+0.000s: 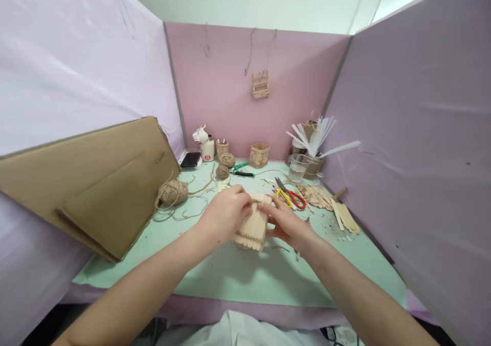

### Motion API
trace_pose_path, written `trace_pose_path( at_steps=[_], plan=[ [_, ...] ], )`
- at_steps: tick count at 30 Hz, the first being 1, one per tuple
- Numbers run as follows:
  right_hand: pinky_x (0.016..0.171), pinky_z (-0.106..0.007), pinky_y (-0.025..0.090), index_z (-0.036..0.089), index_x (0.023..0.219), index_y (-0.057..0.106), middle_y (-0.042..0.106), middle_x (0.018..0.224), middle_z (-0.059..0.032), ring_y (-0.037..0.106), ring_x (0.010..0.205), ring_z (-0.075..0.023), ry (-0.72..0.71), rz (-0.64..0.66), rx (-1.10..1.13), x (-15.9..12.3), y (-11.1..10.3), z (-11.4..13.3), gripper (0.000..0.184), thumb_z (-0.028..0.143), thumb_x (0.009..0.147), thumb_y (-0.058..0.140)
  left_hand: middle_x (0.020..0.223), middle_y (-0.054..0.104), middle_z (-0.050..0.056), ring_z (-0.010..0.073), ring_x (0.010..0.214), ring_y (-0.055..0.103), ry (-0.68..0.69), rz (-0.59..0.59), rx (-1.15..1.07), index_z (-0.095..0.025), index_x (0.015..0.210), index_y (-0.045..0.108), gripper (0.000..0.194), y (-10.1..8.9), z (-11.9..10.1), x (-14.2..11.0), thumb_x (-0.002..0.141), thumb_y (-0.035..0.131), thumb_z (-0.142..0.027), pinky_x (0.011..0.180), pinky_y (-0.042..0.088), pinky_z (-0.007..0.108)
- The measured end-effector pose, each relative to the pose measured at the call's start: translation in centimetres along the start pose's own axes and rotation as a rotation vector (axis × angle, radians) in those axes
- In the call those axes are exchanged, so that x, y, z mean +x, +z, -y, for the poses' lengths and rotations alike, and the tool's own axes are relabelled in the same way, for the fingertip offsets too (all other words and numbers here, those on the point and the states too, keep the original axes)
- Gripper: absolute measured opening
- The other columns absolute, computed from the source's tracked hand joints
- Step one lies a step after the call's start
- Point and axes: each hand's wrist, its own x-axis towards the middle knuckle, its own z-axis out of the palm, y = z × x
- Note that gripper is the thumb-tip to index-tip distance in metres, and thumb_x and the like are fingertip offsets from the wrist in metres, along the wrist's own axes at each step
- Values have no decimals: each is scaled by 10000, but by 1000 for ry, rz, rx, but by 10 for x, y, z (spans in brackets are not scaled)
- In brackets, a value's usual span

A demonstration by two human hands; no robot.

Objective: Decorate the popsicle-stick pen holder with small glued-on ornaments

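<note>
A small holder made of pale wooden craft sticks is between my hands, tilted above the front middle of the table. Its stick ends are rounded, and a band of braided twine runs round it near the lower end. My left hand is closed, its fingertips pinched at the upper end beside another strip of twine; whether they grip the twine or the wood cannot be made out. On the right side, my right hand grips the holder, thumb and forefinger at the upper edge and other fingers partly hidden behind it.
Beyond my right hand lie red-and-yellow-handled scissors and loose craft sticks. Twine balls and green-handled pliers lie left and behind. A plastic cup stands back right. Cardboard leans at left on the green table.
</note>
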Motion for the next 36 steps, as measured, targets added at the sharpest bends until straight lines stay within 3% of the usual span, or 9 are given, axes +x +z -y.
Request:
trace_pose_path(
  at_steps=[7, 17, 23, 27, 30, 31, 34, 36],
  plan=[
    [689, -428, 555, 276, 1052, 518, 610, 1032, -46, 613, 912, -225, 80, 50, 22, -2, 1, 0, 415, 419, 707, 698, 864, 601, 51, 157, 750, 562, -19, 58, 72, -169, 757, 692, 216, -5, -1, 4, 800, 480, -165, 653, 407, 276],
    [708, -402, 539, 291, 988, 538, 591, 1025, -14, 596, 902, -203, 110, 92, 45, -2, -2, -6, 372, 464, 701, 701, 835, 593, 51, 149, 715, 552, 28, 21, 50, -173, 738, 687, 222, -1, 3, 3, 807, 476, -182, 640, 411, 271],
    [696, -378, 538, 280, 1038, 544, 595, 1048, -41, 595, 866, -196, 147, 125, 50, -4, -2, -5, 415, 496, 711, 682, 865, 607, 51, 154, 756, 567, 30, 14, -37, -176, 782, 687, 217, -4, 1, 0, 829, 476, -200, 687, 435, 279],
    [696, -381, 541, 270, 1053, 549, 590, 1072, -53, 597, 893, -205, 153, 149, 68, -6, -2, -4, 407, 480, 728, 675, 978, 619, 56, 170, 896, 580, -28, -168, -244, -195, 903, 664, 204, -14, 5, -5, 855, 495, -297, 818, 456, 309],
    [703, -393, 544, 266, 1024, 557, 591, 1069, -51, 600, 872, -192, 166, 128, 84, -9, -4, -2, 376, 460, 727, 681, 1196, 558, 76, 202, 1140, 506, -204, -389, -475, -228, 1094, 578, 310, -13, 20, -14, 818, 567, -370, 946, 423, 358],
    [702, -396, 544, 267, 1016, 557, 595, 1057, -49, 603, 860, -188, 170, 119, 87, -10, -5, -2, 368, 456, 726, 681, 1280, 505, 85, 212, 1206, 464, -285, -397, -576, -248, 1174, 525, 422, -9, 26, -18, 787, 608, -393, 972, 411, 376],
    [694, -393, 543, 271, 1008, 552, 610, 1029, -42, 612, 846, -190, 174, 109, 88, -12, -7, 0, 368, 449, 716, 687, 1421, 362, 131, 245, 1253, 442, -538, -181, -988, -295, 1314, 378, 614, 9, 43, -35, 775, 603, -486, 920, 455, 415],
    [687, -381, 544, 273, 1016, 551, 614, 1046, -43, 616, 864, -198, 166, 119, 88, -14, -7, 0, 378, 452, 713, 688, 1436, 343, 143, 258, 1246, 458, -601, -30, -1221, -328, 1362, 300, 697, 23, 46, -46, 765, 605, -517, 870, 487, 416]
  ],
)
